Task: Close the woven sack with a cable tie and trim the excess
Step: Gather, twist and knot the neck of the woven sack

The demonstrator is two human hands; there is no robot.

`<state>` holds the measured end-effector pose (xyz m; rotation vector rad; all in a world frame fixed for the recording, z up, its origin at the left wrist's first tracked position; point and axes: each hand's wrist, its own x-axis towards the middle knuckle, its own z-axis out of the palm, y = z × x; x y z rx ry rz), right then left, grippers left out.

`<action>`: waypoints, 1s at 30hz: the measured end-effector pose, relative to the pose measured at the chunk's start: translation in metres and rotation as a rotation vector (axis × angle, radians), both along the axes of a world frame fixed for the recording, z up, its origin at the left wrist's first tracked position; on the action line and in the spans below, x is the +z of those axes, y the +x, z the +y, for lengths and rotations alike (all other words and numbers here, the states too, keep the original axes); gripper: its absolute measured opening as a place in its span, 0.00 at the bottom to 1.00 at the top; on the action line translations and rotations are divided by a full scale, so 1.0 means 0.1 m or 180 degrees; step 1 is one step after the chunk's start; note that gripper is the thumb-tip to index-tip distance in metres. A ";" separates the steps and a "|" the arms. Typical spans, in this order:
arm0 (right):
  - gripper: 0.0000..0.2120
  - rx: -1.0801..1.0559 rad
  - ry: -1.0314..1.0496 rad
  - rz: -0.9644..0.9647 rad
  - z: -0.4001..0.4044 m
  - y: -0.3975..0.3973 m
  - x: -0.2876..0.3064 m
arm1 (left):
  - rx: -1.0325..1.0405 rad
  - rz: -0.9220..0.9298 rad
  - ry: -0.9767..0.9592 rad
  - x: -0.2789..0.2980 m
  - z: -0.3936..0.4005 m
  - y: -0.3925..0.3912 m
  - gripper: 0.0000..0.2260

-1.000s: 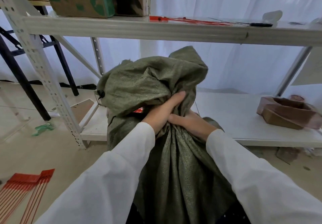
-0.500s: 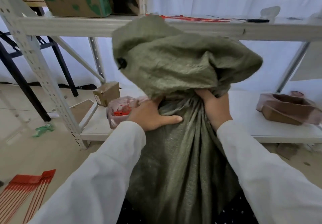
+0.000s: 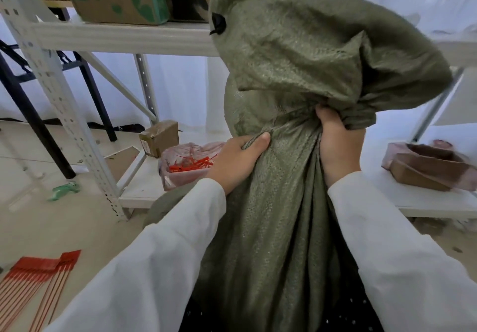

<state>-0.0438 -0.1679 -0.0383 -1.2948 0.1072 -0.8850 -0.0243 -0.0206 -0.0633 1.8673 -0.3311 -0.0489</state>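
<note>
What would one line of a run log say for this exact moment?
stage: gathering neck, no tie on yet | left hand: pinches fold of woven sack | right hand: grips bunched neck | spare red cable ties: on floor

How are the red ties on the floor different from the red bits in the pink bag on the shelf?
The red ties on the floor are long, straight and lie side by side in a neat fan. The red bits in the pink bag look short and lie jumbled in a heap. The floor ties lie loose in the open; the bits sit inside the bag on the lower shelf. Both are the same bright red.
</note>
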 end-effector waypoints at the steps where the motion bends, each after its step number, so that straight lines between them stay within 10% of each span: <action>1: 0.14 0.0117 0.0007 0.0206 0.01 0.03 -0.06 | 0.0011 0.0059 0.0155 -0.03 0.00 0.01 0.15; 6: 0.09 0.0689 -0.0422 0.0990 0.07 0.13 -0.36 | -0.0334 0.0420 0.0999 -0.18 0.05 0.08 0.17; 17: 0.31 0.1384 0.0433 0.0825 0.00 0.09 -0.33 | -0.0381 0.1196 -0.0526 -0.06 0.14 0.01 0.16; 22: 0.13 0.1228 -0.0537 0.0602 0.11 -0.08 -0.23 | -0.0962 0.0106 0.1804 -0.18 -0.06 -0.14 0.44; 30: 0.19 0.1860 -0.2000 0.0968 0.19 -0.19 -0.22 | -0.1161 0.0326 0.1008 -0.23 -0.18 -0.17 0.31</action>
